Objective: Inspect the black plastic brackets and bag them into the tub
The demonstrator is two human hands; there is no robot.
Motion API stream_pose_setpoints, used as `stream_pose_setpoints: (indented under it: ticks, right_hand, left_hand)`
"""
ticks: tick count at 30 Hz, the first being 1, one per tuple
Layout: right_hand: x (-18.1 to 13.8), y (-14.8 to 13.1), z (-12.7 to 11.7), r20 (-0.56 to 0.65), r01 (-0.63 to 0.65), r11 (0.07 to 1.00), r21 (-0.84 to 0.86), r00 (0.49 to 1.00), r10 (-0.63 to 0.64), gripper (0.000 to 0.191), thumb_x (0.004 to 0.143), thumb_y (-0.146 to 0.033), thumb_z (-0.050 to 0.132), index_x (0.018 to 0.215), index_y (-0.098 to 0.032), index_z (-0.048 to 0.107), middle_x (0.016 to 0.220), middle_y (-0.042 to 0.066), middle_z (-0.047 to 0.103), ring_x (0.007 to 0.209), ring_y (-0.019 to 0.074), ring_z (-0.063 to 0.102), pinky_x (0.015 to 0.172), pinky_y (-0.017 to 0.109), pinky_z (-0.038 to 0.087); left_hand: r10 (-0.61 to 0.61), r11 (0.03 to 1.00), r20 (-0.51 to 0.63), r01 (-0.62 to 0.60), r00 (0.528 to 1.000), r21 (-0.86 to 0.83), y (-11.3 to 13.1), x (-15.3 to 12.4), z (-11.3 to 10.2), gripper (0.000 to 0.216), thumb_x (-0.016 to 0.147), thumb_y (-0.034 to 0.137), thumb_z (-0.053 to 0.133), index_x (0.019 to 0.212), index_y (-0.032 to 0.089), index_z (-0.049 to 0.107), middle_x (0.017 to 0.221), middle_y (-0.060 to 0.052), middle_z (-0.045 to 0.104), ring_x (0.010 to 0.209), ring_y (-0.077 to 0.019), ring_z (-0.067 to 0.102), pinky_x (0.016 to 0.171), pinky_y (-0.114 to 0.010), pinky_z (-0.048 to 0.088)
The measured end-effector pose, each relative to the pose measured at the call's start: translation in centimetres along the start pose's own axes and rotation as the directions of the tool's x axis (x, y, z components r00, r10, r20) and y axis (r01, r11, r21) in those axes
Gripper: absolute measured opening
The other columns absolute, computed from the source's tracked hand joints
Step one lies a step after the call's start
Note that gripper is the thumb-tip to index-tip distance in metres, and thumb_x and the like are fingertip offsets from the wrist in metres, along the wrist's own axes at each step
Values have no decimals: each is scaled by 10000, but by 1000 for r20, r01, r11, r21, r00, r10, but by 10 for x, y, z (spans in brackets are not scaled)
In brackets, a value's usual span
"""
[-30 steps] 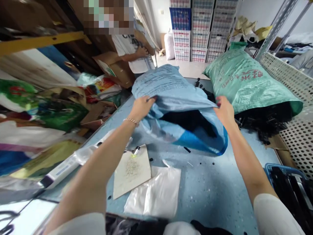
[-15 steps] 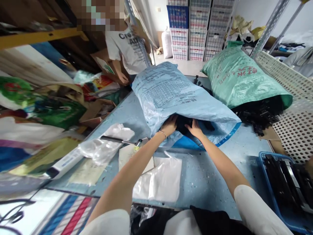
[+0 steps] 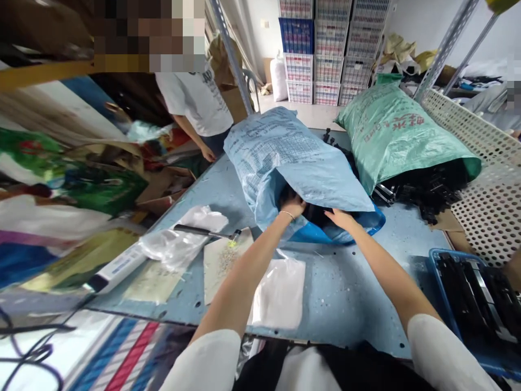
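Note:
A light blue woven sack with printed text lies on the table, its mouth facing me. My left hand, with a bracelet at the wrist, reaches inside the left part of the mouth. Its fingertips are lost in the dark among black items. At the right side of the opening is my right hand, its visible fingers apart and pointing left, close to the same black contents. What kind of items these are I cannot make out. The sack's upper flap hangs over both hands' far side.
A green sack spills black plastic parts at right. Near it stand a perforated white basket and a blue basket of black parts. A hammer, clear plastic bags and cardboard lie leftward. A person stands beyond the table.
The sack's mouth has folded and its left side now gapes wider. My left hand has shifted slightly right, and my right hand has too. The other person has moved left and lowered an arm.

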State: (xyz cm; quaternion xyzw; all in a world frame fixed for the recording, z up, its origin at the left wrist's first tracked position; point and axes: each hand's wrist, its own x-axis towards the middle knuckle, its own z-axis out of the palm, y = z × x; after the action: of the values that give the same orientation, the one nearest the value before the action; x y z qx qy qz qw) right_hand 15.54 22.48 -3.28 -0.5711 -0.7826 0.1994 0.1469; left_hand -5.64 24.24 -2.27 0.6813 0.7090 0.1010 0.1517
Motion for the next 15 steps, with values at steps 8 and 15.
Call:
stream_pose_setpoints:
  ticks: [8, 15]
  right_hand:
    - [-103, 51, -22, -190, -66, 998, 18, 979, 69, 512, 923, -197, 559, 1434, -178, 531, 1347, 169, 595, 1262, 312, 597, 1091, 468, 483]
    - [-203, 59, -33, -464, -113, 958, 264, 855, 229, 485, 921, -316, 553, 1390, -196, 563, 1358, 163, 603, 1293, 305, 570, 1157, 522, 428]
  left_hand:
    - [196, 981, 78, -195, 978, -12, 45, -59, 47, 591, 1042, 543, 291, 1525, 252, 470, 1611, -111, 447, 1513, -336, 335, 1235, -550, 236]
    - [173, 970, -45, -179, 984, -165, 41, -80, 30, 498, 1002, 381, 454, 1406, 114, 569, 1584, -228, 431, 1531, -421, 261, 1246, -653, 126]
